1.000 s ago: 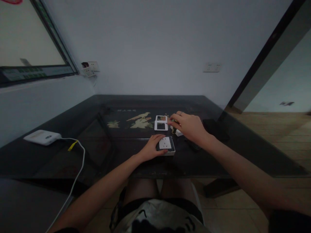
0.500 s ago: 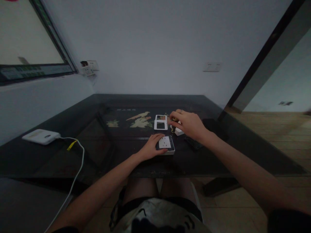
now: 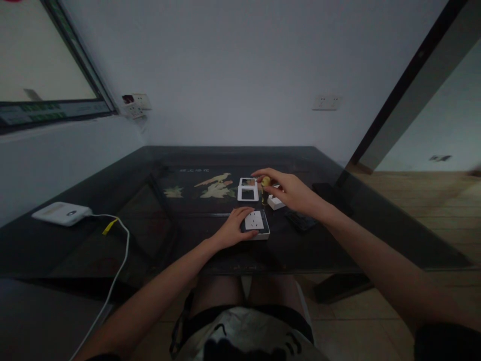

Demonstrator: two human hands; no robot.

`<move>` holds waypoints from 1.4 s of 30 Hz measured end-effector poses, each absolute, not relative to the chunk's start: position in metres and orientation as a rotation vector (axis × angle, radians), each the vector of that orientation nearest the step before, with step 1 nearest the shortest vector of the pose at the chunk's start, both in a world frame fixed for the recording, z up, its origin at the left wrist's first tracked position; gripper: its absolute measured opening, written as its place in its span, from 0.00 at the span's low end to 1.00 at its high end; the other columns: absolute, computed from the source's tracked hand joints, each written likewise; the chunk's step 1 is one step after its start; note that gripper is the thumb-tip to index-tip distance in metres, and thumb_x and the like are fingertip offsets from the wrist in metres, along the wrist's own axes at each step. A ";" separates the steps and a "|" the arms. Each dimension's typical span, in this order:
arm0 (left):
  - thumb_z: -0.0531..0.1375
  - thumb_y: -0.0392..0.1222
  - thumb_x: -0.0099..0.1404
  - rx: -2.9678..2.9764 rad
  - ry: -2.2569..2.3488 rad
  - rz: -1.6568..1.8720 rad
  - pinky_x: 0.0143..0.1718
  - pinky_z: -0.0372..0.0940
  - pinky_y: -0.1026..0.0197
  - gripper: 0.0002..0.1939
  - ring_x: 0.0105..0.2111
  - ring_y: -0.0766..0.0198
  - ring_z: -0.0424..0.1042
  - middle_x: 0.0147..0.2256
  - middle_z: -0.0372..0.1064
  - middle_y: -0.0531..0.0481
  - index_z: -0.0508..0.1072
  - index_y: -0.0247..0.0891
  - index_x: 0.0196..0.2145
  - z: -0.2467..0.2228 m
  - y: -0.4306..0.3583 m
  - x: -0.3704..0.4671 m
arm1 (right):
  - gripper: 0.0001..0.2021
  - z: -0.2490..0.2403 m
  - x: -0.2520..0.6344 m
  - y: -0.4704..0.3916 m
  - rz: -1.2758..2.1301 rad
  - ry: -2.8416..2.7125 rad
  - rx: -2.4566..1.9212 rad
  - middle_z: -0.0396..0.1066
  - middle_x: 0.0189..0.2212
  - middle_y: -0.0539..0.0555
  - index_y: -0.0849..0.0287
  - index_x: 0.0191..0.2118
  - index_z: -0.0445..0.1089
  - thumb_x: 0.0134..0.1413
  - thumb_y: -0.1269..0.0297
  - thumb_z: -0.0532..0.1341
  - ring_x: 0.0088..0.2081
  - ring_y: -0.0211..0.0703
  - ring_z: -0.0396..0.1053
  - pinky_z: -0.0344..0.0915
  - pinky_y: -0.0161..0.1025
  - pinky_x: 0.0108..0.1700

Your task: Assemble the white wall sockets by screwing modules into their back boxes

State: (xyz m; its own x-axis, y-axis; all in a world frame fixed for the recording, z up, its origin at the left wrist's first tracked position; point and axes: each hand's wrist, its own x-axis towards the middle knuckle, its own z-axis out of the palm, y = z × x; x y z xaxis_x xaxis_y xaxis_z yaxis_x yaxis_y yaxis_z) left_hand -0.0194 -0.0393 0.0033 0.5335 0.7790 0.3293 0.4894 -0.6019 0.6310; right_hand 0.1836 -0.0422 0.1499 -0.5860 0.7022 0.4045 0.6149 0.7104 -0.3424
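My left hand [image 3: 235,229] grips a wall socket [image 3: 254,220] from its left side, fingers over the far edge and thumb along the near one. The socket has a white face, a dark surround and a white base, and rests on the table. Farther off, my right hand [image 3: 287,189] has its fingers apart around a short yellow-and-black tool [image 3: 265,181], perhaps a stubby screwdriver, which stands upright. Whether a fingertip touches it I cannot tell. Two white frames [image 3: 248,193] with dark openings lie just left of it. A small white box [image 3: 276,202] sits under my right hand.
A dark object [image 3: 300,221] lies near my right wrist, with another dark item [image 3: 330,194] behind it. On the left, a white device [image 3: 62,213] has a white cable [image 3: 127,250] with a yellow tag, running off the dark table [image 3: 195,255]. Sockets are on the wall.
My right fingers have spread from their pinch on the yellow-and-black tool, and more of it shows. My left hand still holds the wall socket in place.
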 end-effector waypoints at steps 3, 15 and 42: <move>0.63 0.50 0.56 2.302 1.036 0.831 0.60 0.52 0.44 0.33 0.58 0.50 0.56 0.57 0.58 0.42 0.61 0.42 0.58 0.004 -0.040 -0.019 | 0.09 0.140 0.177 -0.044 -0.041 -2.306 -1.125 0.73 0.38 0.53 0.56 0.43 0.68 0.59 0.62 0.56 0.37 0.42 0.70 0.61 0.36 0.35; 0.63 0.51 0.57 2.315 1.021 0.817 0.61 0.50 0.45 0.33 0.58 0.51 0.56 0.58 0.58 0.41 0.60 0.40 0.58 0.003 -0.039 -0.019 | 0.17 0.150 0.182 -0.045 0.049 -2.314 -1.167 0.71 0.49 0.57 0.59 0.55 0.64 0.61 0.70 0.52 0.47 0.46 0.69 0.64 0.41 0.44; 0.65 0.48 0.55 2.236 1.033 0.820 0.60 0.51 0.43 0.35 0.59 0.50 0.56 0.59 0.58 0.42 0.61 0.44 0.58 0.005 -0.038 -0.019 | 0.12 0.139 0.177 -0.044 -0.325 -2.286 -1.247 0.71 0.35 0.54 0.56 0.38 0.71 0.61 0.56 0.54 0.35 0.43 0.68 0.58 0.36 0.32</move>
State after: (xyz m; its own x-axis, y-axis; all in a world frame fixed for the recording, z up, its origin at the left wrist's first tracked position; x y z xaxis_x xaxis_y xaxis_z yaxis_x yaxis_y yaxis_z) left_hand -0.0188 -0.0377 0.0047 0.5214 0.7996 0.2980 0.4720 -0.5612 0.6799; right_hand 0.1766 -0.0441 0.1394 -0.4474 0.7122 0.5409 0.8348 0.5495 -0.0332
